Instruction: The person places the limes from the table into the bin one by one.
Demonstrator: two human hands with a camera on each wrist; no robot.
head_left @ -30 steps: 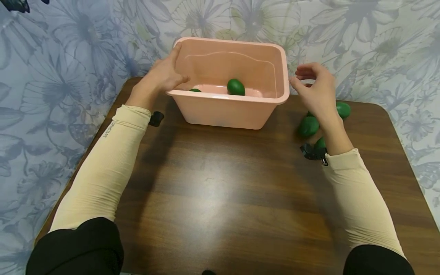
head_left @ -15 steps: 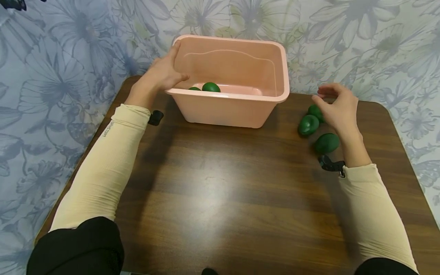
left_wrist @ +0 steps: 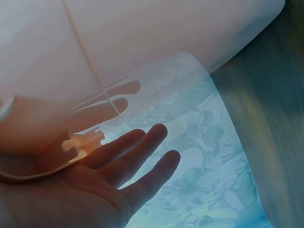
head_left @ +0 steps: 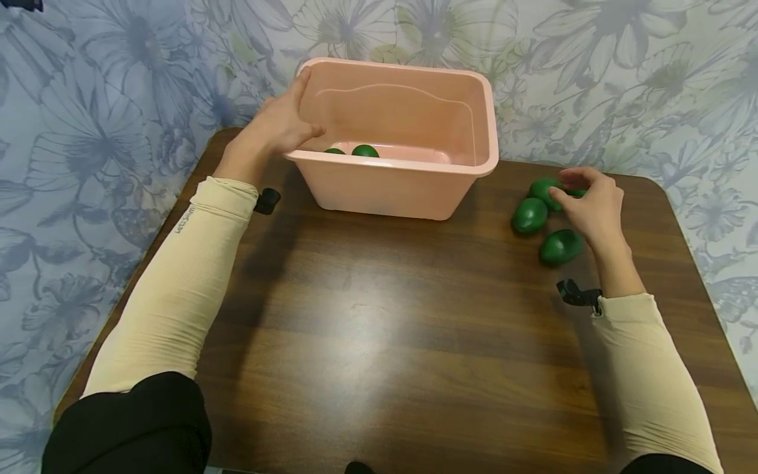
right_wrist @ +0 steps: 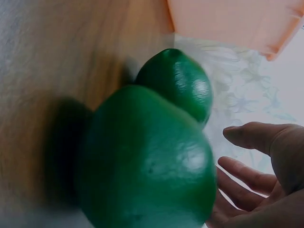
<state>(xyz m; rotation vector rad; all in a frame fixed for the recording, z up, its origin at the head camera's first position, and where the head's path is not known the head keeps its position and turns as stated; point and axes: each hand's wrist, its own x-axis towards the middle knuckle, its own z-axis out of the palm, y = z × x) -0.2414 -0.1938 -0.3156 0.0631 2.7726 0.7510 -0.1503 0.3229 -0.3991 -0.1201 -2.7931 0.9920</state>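
In the head view, my left hand (head_left: 278,128) rests on the left rim of a pink plastic tub (head_left: 385,191). Its thumb points inside, and the left wrist view shows extended fingers (left_wrist: 152,178) beyond the wall. Two glossy dark green, egg-shaped fruits, perhaps limes or avocados, show partly above the tub's front rim; the fuller one (head_left: 365,151) is right of the other (head_left: 334,151). My right hand (head_left: 595,204) hovers with thumb and fingers apart around a partly hidden green fruit (head_left: 576,193). Contact there cannot be made out.
Beside the right hand lie more green fruits: one at the back (head_left: 543,192), one touching it in front (head_left: 530,216), and one nearer (head_left: 560,247). The brown wooden table (head_left: 367,316) meets a flower-patterned wall covering (head_left: 681,85).
My right hand has moved away from the tub's right side, to the right and nearer, over the loose fruits. Inside the tub, one fruit has rolled left. The left hand stays put.
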